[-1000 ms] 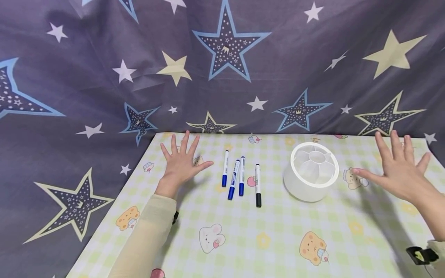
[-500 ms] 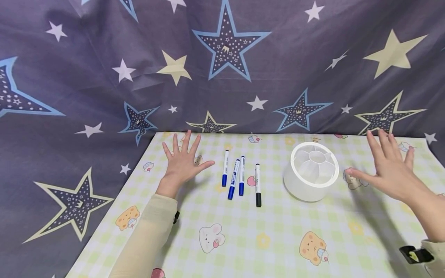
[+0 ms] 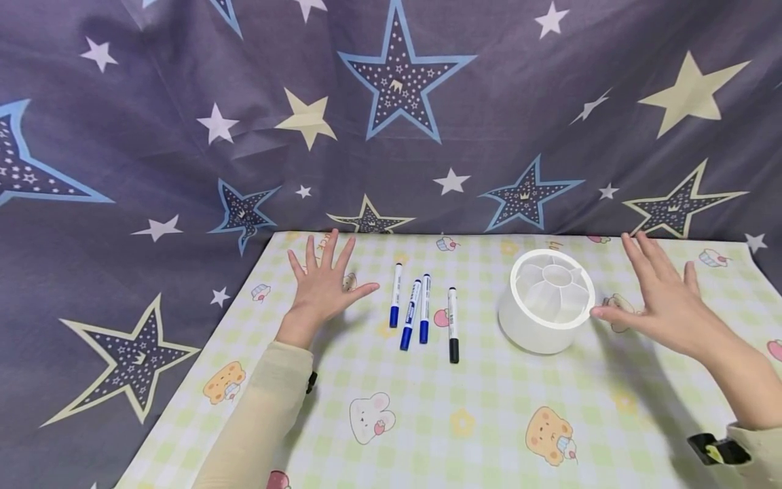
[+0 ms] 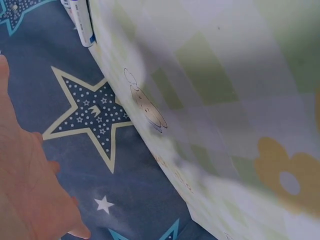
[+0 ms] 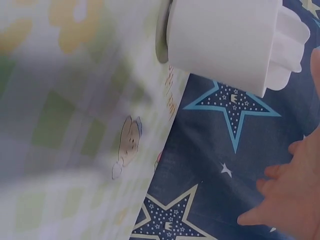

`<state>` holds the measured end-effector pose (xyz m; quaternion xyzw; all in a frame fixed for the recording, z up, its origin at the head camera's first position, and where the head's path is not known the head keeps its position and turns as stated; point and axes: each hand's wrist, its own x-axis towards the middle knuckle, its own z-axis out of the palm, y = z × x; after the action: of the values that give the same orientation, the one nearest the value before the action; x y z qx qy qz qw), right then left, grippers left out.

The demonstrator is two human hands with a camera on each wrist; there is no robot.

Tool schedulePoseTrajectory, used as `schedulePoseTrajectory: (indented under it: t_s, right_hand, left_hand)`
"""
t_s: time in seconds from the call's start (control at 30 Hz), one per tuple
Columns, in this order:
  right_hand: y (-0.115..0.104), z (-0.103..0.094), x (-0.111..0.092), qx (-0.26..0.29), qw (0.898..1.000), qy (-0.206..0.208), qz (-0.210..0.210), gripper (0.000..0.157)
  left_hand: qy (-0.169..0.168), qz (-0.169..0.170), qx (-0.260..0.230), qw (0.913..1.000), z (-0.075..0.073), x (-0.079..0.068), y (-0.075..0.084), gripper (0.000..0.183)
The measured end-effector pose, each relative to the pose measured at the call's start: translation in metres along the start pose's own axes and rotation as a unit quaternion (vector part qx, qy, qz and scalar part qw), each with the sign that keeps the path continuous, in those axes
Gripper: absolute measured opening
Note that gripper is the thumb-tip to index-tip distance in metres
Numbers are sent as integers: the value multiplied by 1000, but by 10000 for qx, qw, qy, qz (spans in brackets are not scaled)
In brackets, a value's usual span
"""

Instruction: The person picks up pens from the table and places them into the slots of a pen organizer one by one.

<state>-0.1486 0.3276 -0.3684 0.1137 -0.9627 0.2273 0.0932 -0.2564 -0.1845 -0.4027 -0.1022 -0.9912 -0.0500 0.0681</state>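
Note:
A round white desk organizer [image 3: 546,336] with several compartments stands upright, right of the middle of the table. Three blue-capped whiteboard markers [image 3: 411,316] and one black-capped marker [image 3: 453,326] lie apart from it, towards the left. My left hand [image 3: 320,295] hovers left of the markers with its fingers spread, holding nothing. To the right of the organizer is my right hand [image 3: 668,309], also holding nothing, its thumb pointing at the rim. In the right wrist view the organizer [image 5: 225,40] and right hand [image 5: 295,185] appear apart. A marker [image 4: 81,22] shows in the left wrist view.
A checked tablecloth [image 3: 415,455] with cartoon prints covers the table. Behind it and along its left side hangs a dark curtain [image 3: 379,170] patterned with stars. Both wrists carry small black straps, the right one [image 3: 717,449] more visible.
My right hand has moved left, bringing its thumb close to the organizer's rim. The left hand has shifted very slightly right. Markers and organizer stay in place.

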Motion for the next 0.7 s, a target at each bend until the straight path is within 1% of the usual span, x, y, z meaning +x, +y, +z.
schedulePoseTrajectory:
  t_s: [0.2, 0.43, 0.7]
  right_hand:
    - [-2, 8, 3, 341, 9992, -61, -212, 125]
    - [-6, 18, 8, 815, 9956, -51, -457, 124]
    - [-8, 29, 10, 1077, 9927, -67, -537, 120]
  left_hand:
    - [-13, -5, -11, 10000, 0, 1, 3, 104]
    - [-150, -52, -16, 9999, 1, 0, 5, 105]
    - [-176, -28, 47, 9998, 6, 2, 5, 106]
